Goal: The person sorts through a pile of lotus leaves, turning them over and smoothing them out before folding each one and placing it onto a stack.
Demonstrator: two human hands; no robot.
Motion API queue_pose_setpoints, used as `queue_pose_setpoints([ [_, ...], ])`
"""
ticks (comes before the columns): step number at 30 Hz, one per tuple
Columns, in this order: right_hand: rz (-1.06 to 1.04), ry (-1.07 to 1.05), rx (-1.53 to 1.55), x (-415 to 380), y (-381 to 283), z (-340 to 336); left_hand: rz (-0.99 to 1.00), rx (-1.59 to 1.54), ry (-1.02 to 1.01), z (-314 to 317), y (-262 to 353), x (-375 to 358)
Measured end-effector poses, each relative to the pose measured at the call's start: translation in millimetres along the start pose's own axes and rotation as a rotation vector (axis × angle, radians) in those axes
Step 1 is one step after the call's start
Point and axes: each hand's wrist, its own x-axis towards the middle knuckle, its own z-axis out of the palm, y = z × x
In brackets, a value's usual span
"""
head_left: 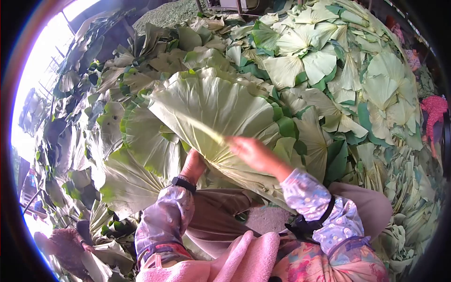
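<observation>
A large pale-green lotus leaf [225,105], folded into a fan, spreads across my lap with its ribs showing. My left hand [193,164] grips its lower left edge, and the fingers partly disappear behind the leaf. Over the leaf's middle, my right hand [256,152] is closed and slightly blurred. From its fingertips a pale, slim stalk [204,129] points up and left, smeared by motion. More lotus leaves [134,183] lie beneath and to the left of my left hand.
Heaped lotus leaves [300,61] surround me on several sides, with stacked folded ones [399,188] at right. A pile of green shreds [167,16] is at the back. Another person's red sleeve [433,110] shows at the right edge. A pink towel [244,258] hangs over my front.
</observation>
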Motion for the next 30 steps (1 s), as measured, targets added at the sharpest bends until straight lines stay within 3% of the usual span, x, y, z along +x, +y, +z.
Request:
queue_pose_setpoints([
  [2,0.094,0.256,0.766,-4.7,9.4,-27.0,0.027,0.001,-0.046,-0.9,2.3,-1.2],
  [5,0.013,0.622,0.900,-15.9,25.8,-93.3,0.031,-0.027,-0.108,2.9,6.8,-7.0],
  [7,-0.016,0.726,0.967,-28.3,37.5,-135.1,0.030,-0.034,-0.079,4.8,9.4,-8.5],
  [10,-0.116,0.796,0.914,-46.2,44.9,-179.5,0.043,-0.033,-0.104,2.9,7.1,-3.3],
  [14,-0.138,0.919,0.724,-63.9,13.8,-189.6,0.050,-0.007,-0.167,9.1,12.5,-7.8],
  [21,-0.335,1.046,-0.293,-58.9,-54.1,-151.3,0.082,-0.030,-0.143,18.9,16.1,-13.5],
  [25,-0.534,1.111,-0.482,-39.1,-74.0,-141.2,0.104,-0.005,-0.123,32.0,21.0,-22.6],
  [26,-0.521,1.039,-0.508,-32.5,-84.2,-135.2,0.100,-0.006,-0.154,30.1,20.5,-20.7],
  [30,-0.824,0.553,-0.441,45.6,-127.3,-94.0,0.096,-0.014,-0.199,24.0,16.2,-13.3],
])
